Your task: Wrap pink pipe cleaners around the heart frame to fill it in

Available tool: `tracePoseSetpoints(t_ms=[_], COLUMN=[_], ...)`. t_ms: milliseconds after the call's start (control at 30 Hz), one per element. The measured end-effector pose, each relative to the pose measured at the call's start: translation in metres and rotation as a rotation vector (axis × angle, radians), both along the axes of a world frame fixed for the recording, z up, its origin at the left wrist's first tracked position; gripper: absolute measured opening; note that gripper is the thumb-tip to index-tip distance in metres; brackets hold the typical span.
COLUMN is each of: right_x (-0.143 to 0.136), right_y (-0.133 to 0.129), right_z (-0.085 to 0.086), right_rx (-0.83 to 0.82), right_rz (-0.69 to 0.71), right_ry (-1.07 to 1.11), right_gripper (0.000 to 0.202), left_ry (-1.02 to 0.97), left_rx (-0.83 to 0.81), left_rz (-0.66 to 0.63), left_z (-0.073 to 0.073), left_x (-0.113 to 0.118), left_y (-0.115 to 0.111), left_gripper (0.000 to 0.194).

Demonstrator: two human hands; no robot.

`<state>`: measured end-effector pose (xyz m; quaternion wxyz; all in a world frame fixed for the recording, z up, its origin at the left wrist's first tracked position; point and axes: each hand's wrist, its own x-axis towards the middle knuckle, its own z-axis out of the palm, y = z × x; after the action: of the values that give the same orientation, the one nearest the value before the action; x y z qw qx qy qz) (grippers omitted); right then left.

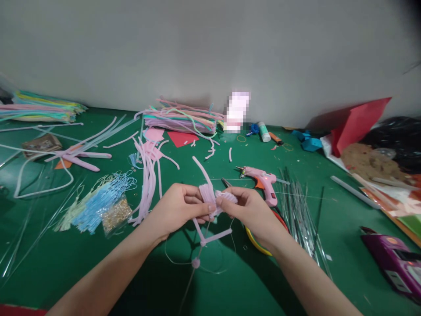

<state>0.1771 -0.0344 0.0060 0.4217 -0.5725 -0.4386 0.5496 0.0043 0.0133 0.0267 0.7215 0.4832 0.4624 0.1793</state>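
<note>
Over the middle of the green table, both my hands hold a small pink pipe cleaner piece [208, 197] made of bent, stacked strands. My left hand [184, 206] pinches its left side, fingers closed. On the right side, my right hand [245, 204] grips the bunched part between thumb and fingers. One loose pipe cleaner end [201, 169] sticks up from the piece. Below hang a pink forked stem [215, 237], a small pink ball [196, 263] and thin clear thread. Beyond my right hand lies a pink glue gun [261, 177]; yellow-and-red-handled pliers [256, 243] are partly hidden beneath that hand.
Loose pink pipe cleaners [148, 184], blue tassels [98, 202] and a bag of gold beads [115, 216] lie left. A pipe cleaner bundle [180, 120] rests by the wall. Clear thin sticks [302, 215] and a purple power strip [393, 263] are on the right.
</note>
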Motion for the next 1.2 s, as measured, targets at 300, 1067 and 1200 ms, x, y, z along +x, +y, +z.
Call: tracePoseSetpoints(t_ms=[300,1067,1200], right_x=[0.007,0.033,0.021], right_y=[-0.002,0.007,-0.006], right_z=[0.006,0.022,0.028], right_rx=[-0.008,-0.133,0.181], right_rz=[0.05,0.248,0.04], right_ry=[-0.049,0.016,-0.525], right_gripper=[0.017,0.023,0.019], left_ry=[-0.024,0.056,0.1], left_rx=[0.003,0.169,0.205], left_rz=[-0.036,-0.146,-0.117], left_z=[-0.005,0.0,-0.001], left_x=[-0.001,-0.002,-0.002], left_y=[0.0,-0.003,-0.002], left_gripper=[0.027,0.014,0.011])
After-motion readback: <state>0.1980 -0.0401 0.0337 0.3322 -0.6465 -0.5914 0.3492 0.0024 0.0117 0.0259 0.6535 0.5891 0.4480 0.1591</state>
